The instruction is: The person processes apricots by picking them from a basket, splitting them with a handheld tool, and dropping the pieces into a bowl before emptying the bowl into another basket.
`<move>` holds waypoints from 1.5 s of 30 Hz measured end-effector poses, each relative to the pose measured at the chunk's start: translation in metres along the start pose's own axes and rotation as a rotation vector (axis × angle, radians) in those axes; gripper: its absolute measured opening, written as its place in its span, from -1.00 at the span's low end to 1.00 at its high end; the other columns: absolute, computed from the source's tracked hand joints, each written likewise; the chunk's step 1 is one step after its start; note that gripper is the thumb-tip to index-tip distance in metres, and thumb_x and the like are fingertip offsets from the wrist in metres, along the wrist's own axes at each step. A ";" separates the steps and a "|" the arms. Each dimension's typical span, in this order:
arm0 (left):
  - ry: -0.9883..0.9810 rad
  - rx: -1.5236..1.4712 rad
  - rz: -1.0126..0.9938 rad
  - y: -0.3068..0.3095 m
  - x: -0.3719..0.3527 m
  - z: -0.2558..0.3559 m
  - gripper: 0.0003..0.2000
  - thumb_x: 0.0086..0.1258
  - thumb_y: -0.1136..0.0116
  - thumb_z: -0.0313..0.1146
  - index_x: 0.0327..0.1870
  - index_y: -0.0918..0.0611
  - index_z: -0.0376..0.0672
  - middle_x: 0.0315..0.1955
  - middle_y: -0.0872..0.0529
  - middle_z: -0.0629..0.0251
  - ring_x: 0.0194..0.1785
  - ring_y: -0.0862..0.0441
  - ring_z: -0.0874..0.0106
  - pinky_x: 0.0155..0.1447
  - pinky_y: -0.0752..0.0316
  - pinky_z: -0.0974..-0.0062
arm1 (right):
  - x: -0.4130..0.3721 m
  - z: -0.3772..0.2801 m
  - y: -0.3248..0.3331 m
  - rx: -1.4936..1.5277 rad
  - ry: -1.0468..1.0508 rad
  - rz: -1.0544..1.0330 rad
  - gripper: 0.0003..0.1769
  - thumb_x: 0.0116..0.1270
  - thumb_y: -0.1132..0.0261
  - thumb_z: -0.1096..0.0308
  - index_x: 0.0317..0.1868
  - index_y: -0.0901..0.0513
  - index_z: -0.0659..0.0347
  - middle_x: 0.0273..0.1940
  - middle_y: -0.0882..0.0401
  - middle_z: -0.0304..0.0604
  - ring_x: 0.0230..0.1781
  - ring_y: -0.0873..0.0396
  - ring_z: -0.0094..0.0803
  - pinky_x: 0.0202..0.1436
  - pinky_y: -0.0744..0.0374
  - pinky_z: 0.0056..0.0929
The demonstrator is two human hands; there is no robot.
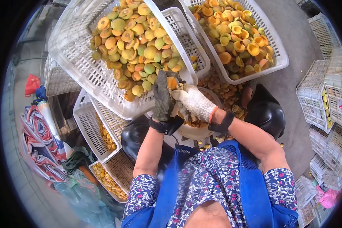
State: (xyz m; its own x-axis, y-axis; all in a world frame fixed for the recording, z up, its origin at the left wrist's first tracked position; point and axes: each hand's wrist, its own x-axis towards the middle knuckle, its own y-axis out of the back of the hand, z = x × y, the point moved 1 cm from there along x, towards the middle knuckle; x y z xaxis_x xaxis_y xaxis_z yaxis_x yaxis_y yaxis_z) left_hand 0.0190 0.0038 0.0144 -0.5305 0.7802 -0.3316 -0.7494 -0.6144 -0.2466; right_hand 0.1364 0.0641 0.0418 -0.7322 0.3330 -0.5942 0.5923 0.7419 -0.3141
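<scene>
My left hand [163, 99], in a dark grey glove, is closed around an orange-yellow peach half [172, 83]. My right hand [195, 102], in a white knit glove with an orange cuff, is closed against the same fruit from the right. Whatever its fingers grip is hidden. Both hands are over a pale round tub [195, 132] between my knees, with brownish scraps inside. Ahead on the left, a tilted white crate [64, 57] holds many peach halves, some with the pit side showing. The white crate [280, 64] ahead on the right holds hollowed peach halves.
A white basket [204, 62] lies partly under the tilted crate. Crates with yellow pieces [106, 138] stand at my left, beside striped sacking [41, 140] and plastic sheeting [87, 199]. Stacked crates [313, 95] line the right side. Brownish pieces [222, 89] lie beyond the tub.
</scene>
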 end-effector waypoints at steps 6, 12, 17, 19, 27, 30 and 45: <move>0.004 -0.043 0.037 0.013 0.003 -0.011 -0.61 0.58 0.13 -0.02 -0.13 -0.53 -0.21 -0.35 -0.63 0.32 -0.26 -0.61 0.47 -0.06 -0.59 0.46 | 0.024 0.030 0.003 -0.470 0.281 0.071 -0.63 0.39 -0.13 0.21 -0.11 -0.53 0.44 -0.30 -0.59 0.18 -0.22 -0.61 -0.01 -0.12 -0.52 -0.20; 0.222 -0.463 0.096 0.020 0.003 -0.016 -0.68 0.56 0.06 -0.07 -0.16 -0.52 -0.17 -0.36 -0.64 0.24 -0.25 -0.65 0.35 -0.05 -0.64 0.31 | 0.038 0.054 0.003 -0.834 0.609 0.065 -0.68 0.38 -0.13 0.24 -0.18 -0.53 0.42 -0.25 -0.59 0.25 -0.20 -0.58 0.15 -0.16 -0.55 -0.11; 0.153 -0.373 0.071 0.025 0.011 -0.022 -0.68 0.54 0.00 -0.09 -0.26 -0.55 -0.19 -0.40 -0.63 0.28 -0.33 -0.63 0.39 -0.15 -0.61 0.39 | 0.033 0.040 0.008 -0.934 0.655 -0.008 -0.74 0.37 -0.11 0.31 -0.22 -0.55 0.40 -0.26 -0.59 0.24 -0.24 -0.59 0.14 -0.22 -0.57 -0.09; 0.183 -0.373 0.060 0.027 0.011 -0.019 -0.68 0.54 0.00 -0.10 -0.27 -0.56 -0.20 -0.41 -0.63 0.29 -0.34 -0.62 0.42 -0.17 -0.60 0.43 | 0.031 0.041 0.008 -0.763 0.562 -0.008 -0.75 0.36 -0.10 0.33 -0.23 -0.56 0.39 -0.27 -0.59 0.23 -0.25 -0.60 0.13 -0.23 -0.57 -0.08; 0.101 -0.189 0.051 0.019 0.010 -0.012 -0.64 0.55 0.00 -0.10 -0.31 -0.59 -0.24 -0.44 -0.64 0.30 -0.38 -0.61 0.50 -0.26 -0.59 0.52 | 0.016 0.019 0.008 -0.739 0.370 -0.085 -0.69 0.35 -0.12 0.25 -0.21 -0.57 0.40 -0.29 -0.59 0.26 -0.26 -0.59 0.13 -0.17 -0.58 -0.08; -0.179 0.236 -0.021 0.011 0.008 -0.009 -0.63 0.55 0.01 -0.10 -0.34 -0.59 -0.24 -0.47 -0.64 0.30 -0.41 -0.60 0.51 -0.26 -0.58 0.54 | 0.030 0.041 0.003 -1.103 0.635 0.070 -0.68 0.34 -0.12 0.24 -0.19 -0.57 0.39 -0.28 -0.60 0.25 -0.20 -0.59 0.11 -0.10 -0.56 -0.12; -0.308 0.492 0.017 0.011 0.015 -0.010 -0.61 0.54 0.00 -0.08 -0.38 -0.59 -0.25 -0.53 -0.62 0.34 -0.46 -0.55 0.54 -0.34 -0.48 0.59 | 0.033 0.034 0.011 -1.270 0.971 0.040 -0.84 0.17 -0.17 0.40 -0.39 -0.53 0.38 -0.39 -0.52 0.16 -0.32 -0.60 0.05 -0.29 -0.59 -0.13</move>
State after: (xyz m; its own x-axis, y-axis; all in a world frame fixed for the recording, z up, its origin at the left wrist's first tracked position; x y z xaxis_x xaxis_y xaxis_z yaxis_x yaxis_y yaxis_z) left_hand 0.0068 0.0082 -0.0024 -0.5800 0.8140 -0.0333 -0.7964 -0.5578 0.2337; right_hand 0.1300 0.0634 -0.0067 -0.9439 0.2220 0.2444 0.3277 0.5396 0.7755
